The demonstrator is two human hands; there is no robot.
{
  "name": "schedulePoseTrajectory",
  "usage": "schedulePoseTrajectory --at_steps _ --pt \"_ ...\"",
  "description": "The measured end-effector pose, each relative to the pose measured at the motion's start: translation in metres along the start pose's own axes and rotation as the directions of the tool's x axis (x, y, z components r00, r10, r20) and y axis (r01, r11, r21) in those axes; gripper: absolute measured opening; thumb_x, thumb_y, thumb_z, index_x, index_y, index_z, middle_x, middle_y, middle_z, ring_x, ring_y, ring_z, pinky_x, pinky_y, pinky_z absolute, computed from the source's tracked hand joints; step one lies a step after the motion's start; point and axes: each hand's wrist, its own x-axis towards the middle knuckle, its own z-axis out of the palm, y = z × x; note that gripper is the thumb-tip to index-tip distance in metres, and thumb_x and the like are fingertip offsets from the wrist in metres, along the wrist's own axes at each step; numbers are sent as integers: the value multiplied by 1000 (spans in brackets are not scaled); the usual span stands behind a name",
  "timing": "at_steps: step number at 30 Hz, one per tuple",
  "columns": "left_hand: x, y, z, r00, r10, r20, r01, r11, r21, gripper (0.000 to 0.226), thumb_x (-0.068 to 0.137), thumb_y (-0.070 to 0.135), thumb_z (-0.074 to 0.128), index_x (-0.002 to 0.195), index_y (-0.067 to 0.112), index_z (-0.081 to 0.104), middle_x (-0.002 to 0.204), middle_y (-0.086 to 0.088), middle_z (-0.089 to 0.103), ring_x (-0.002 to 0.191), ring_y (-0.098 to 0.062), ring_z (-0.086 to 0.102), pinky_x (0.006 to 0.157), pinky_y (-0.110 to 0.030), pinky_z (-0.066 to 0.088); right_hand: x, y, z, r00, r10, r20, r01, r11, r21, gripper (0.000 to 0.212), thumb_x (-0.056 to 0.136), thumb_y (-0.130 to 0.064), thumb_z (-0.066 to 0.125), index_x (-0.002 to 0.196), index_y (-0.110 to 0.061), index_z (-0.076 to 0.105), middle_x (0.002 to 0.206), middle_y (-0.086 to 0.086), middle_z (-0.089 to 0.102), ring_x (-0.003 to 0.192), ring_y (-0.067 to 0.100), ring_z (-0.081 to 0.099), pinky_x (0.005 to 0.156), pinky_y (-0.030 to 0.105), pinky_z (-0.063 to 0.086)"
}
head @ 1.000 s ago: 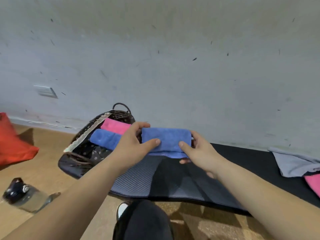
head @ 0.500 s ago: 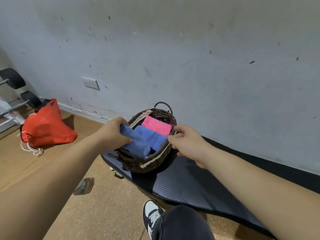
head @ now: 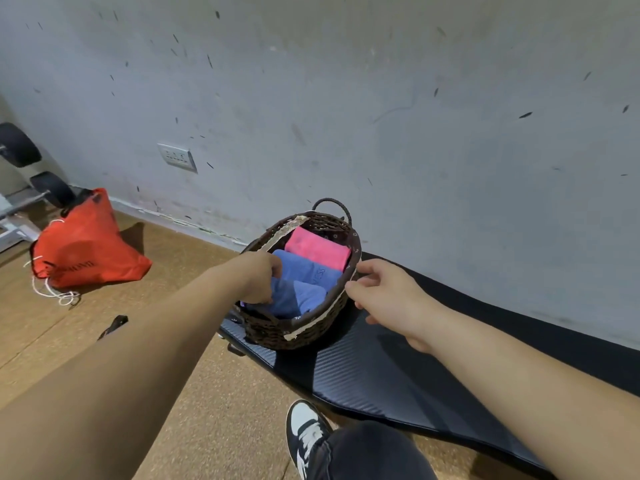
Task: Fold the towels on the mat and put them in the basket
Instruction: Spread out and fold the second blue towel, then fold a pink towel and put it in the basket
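Note:
A dark wicker basket (head: 304, 332) with a pale trim stands on the left end of the black mat (head: 398, 368). Inside lie three folded towels in a row: a pink towel (head: 318, 248) at the far end, a blue towel (head: 310, 270) in the middle, and another blue towel (head: 298, 297) nearest me. My left hand (head: 259, 277) reaches into the basket's left side with fingers closed on the near blue towel. My right hand (head: 384, 292) hovers at the basket's right rim, fingers spread and holding nothing.
A red drawstring bag (head: 83, 247) lies on the cork floor at left, with gym equipment (head: 20, 174) behind it. A wall with a socket (head: 176, 157) stands right behind the basket. My shoe (head: 304, 434) and knee are at the bottom.
The folded blue towel went from both hands above the mat into the basket. My right hand let go and now hovers at the rim; the view swung left.

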Motion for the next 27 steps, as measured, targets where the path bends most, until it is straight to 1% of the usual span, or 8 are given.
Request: schedulePoseTrajectory --at_steps 8,10,13,15,18,21,23,27 --pt "13 7 -3 994 18 111 -37 985 171 61 88 2 56 138 36 59 142 -4 55 113 -29 60 93 -40 56 -5 4 -7 1000 21 22 -20 999 -46 36 96 -30 66 131 -26 61 121 0 63 112 16 63 101 39 54" --pt "16 12 5 999 -32 43 20 965 262 62 89 7 60 141 40 55 142 -4 53 126 -31 53 96 -42 54 -8 4 -9 1000 17 23 -16 999 -46 34 96 -30 66 130 -27 61 122 -2 63 114 16 63 103 42 54" --pt "12 26 13 988 0 -154 60 921 385 51 91 19 61 140 35 54 135 -6 46 130 -30 42 85 -39 48 -10 4 -11 1000 15 20 -14 999 -51 35 97 -30 65 132 -27 61 124 -3 63 115 17 63 104 43 54" --pt "10 35 21 988 52 -145 -6 954 300 50 89 18 61 135 36 56 134 -4 46 125 -29 48 86 -42 53 -11 4 -11 1000 12 21 -11 998 -58 33 97 -30 65 130 -27 61 124 -2 63 116 17 63 104 43 54" --pt "11 47 30 995 99 21 -101 975 199 51 95 15 56 141 36 54 138 -4 50 120 -31 57 94 -49 55 -13 5 -10 1000 3 30 -1 999 -52 15 97 -30 64 112 -34 62 118 -3 65 111 16 64 101 42 55" --pt "17 52 34 992 112 57 -120 979 166 46 98 12 56 140 27 59 142 -4 57 127 -30 56 102 -43 52 -18 5 -13 999 -16 35 18 998 -57 12 97 -29 63 93 -40 60 110 -8 65 106 13 65 98 39 56" --pt "16 50 36 992 121 -22 -116 983 141 40 96 10 57 132 24 66 134 -4 64 121 -28 61 99 -39 52 -22 5 -16 999 -9 33 12 998 -63 9 97 -30 64 100 -38 63 112 -9 66 107 12 65 99 40 56" --pt "4 60 26 994 100 -32 -95 985 147 41 96 10 56 132 27 64 133 -4 63 112 -28 63 89 -41 55 -34 7 -33 1000 2 22 -1 997 -71 29 96 -33 64 125 -29 65 118 -8 66 110 13 65 101 43 55"
